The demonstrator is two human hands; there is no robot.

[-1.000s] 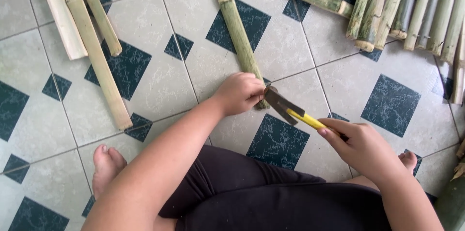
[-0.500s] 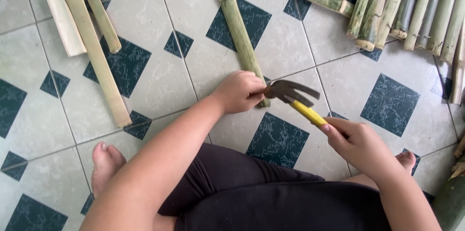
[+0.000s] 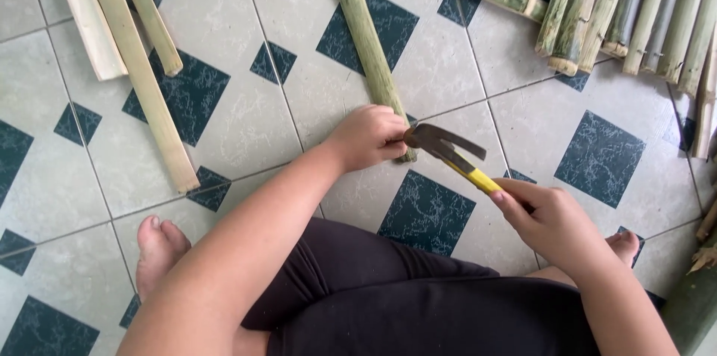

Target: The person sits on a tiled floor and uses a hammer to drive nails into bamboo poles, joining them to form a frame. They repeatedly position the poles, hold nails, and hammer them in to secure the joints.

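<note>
Bamboo pole [image 3: 366, 42], green and jointed, is lying on the tiled floor [image 3: 246, 117] straight ahead of the seated person, its near end reaching almost to the knees. The left hand [image 3: 367, 137] is curling tightly around that near end, pinning it to the tiles. Just right of the pole's end, the right hand [image 3: 556, 225] is grasping the yellow handle of a claw hammer [image 3: 448, 153], whose dark head is hanging right beside the left fingers, touching or nearly touching the pole's tip.

Judging by the look of it, the work is in an early stage: the pole is showing whole and unsplit along its visible length, so most of it seems left to do.

Left of the pole, several paler bamboo strips [image 3: 131, 50] are lying loose. Right of it, a bundle of bamboo lengths [image 3: 635, 12] is lying side by side. No packages, labels or signs are showing anywhere around the pole.
</note>
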